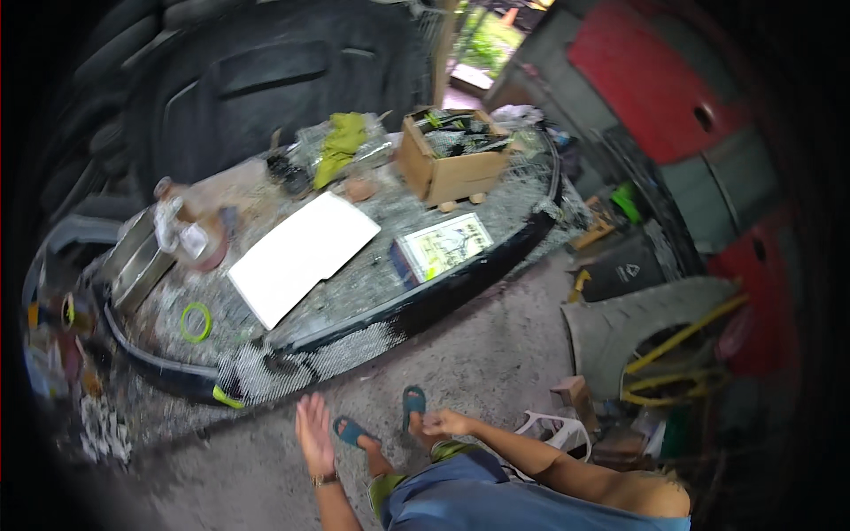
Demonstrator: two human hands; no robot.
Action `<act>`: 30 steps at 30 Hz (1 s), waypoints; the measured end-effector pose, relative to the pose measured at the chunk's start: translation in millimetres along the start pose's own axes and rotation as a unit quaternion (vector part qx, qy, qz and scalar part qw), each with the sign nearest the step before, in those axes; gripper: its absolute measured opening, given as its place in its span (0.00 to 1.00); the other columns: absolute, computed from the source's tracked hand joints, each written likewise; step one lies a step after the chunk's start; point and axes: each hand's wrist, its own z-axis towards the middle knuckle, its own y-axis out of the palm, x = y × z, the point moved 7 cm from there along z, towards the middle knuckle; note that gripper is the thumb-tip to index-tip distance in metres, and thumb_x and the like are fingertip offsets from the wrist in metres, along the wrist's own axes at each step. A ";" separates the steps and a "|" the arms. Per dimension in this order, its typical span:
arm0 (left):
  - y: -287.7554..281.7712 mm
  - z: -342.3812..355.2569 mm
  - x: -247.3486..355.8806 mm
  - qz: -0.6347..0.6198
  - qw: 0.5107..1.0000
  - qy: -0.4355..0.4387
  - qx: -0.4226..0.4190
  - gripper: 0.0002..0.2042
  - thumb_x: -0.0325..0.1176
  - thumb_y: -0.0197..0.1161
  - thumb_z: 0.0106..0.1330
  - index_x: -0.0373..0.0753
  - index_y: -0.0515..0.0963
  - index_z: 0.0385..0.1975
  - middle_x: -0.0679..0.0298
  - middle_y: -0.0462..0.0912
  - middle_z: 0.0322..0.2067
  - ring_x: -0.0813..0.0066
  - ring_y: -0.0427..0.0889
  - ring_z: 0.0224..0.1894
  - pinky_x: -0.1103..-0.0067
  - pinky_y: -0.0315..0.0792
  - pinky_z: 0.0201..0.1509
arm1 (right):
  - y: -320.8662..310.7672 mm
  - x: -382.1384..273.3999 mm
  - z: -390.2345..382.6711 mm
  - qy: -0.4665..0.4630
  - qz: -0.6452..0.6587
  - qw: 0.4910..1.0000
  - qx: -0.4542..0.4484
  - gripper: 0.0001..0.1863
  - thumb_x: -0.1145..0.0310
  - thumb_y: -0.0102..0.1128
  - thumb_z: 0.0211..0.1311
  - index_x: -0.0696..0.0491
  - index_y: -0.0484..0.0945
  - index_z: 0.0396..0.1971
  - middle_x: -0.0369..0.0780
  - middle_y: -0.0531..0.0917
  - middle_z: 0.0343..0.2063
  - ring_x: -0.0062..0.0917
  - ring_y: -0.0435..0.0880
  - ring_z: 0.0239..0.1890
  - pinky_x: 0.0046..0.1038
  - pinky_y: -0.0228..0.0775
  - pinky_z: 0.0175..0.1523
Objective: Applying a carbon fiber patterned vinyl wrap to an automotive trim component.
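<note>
My left hand (314, 434) is raised over the concrete floor, short of the table's near edge. Its fingers are stretched out, with nothing in them, and a watch sits on the wrist. My right hand (450, 422) hangs in front of my body, its fingers bent in together; whether they hold something small is hidden. Both hands are apart from the table. On its dark, worn top (359, 292) lies a bright white sheet or board (301, 257). Left of it is a green ring, like a tape roll (196, 322). A boxy package with a printed top (447, 245) is to the right.
An open cardboard box (460, 173) with black pieces stands at the back, near yellow-green cloth (341, 150). A plastic jug (195, 239) stands at left. Black trim curves along the table's front. Right of the floor are a grey panel (611, 336) and a white stool (553, 434).
</note>
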 end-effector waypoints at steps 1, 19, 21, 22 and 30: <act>-6.1 -13.0 -7.0 0.045 0.999 -0.016 0.012 0.25 0.46 0.57 0.73 0.31 0.68 0.58 0.48 0.71 0.60 0.63 0.70 0.63 0.73 0.66 0.64 | -16.4 48.0 -26.1 0.065 -0.122 0.989 0.043 0.25 0.53 0.67 0.61 0.58 0.79 0.48 0.43 0.85 0.43 0.29 0.81 0.47 0.32 0.71 0.54; 62.1 -46.4 -128.2 0.300 0.940 -0.128 0.101 0.37 0.58 0.49 0.71 0.30 0.58 0.68 0.48 0.59 0.69 0.55 0.59 0.71 0.63 0.59 0.70 | -143.9 390.7 -245.7 0.138 0.118 0.967 0.179 0.15 0.71 0.60 0.61 0.50 0.82 0.49 0.37 0.85 0.46 0.29 0.84 0.42 0.34 0.78 0.40; 112.1 -44.4 -161.1 0.270 0.955 -0.065 0.107 0.10 0.40 0.59 0.72 0.45 0.73 0.29 0.68 0.78 0.22 0.82 0.75 0.23 0.87 0.64 0.24 | -176.5 379.3 -255.6 0.105 0.133 0.968 0.187 0.15 0.74 0.60 0.61 0.51 0.82 0.49 0.39 0.85 0.45 0.30 0.84 0.41 0.32 0.78 0.39; 123.8 -33.2 -183.3 0.299 0.952 -0.052 0.050 0.11 0.41 0.60 0.71 0.44 0.73 0.27 0.67 0.79 0.21 0.81 0.74 0.20 0.84 0.66 0.22 | -201.9 380.7 -260.3 0.145 0.234 0.922 0.273 0.15 0.73 0.61 0.62 0.54 0.82 0.48 0.40 0.85 0.44 0.30 0.84 0.41 0.30 0.78 0.40; 266.6 -38.9 -307.7 0.380 0.917 -0.107 -0.056 0.12 0.39 0.61 0.70 0.40 0.77 0.27 0.63 0.82 0.21 0.79 0.76 0.18 0.82 0.69 0.23 | -308.5 368.8 -279.1 0.157 0.392 0.831 0.361 0.21 0.65 0.61 0.65 0.55 0.75 0.57 0.40 0.85 0.44 0.23 0.86 0.38 0.25 0.76 0.42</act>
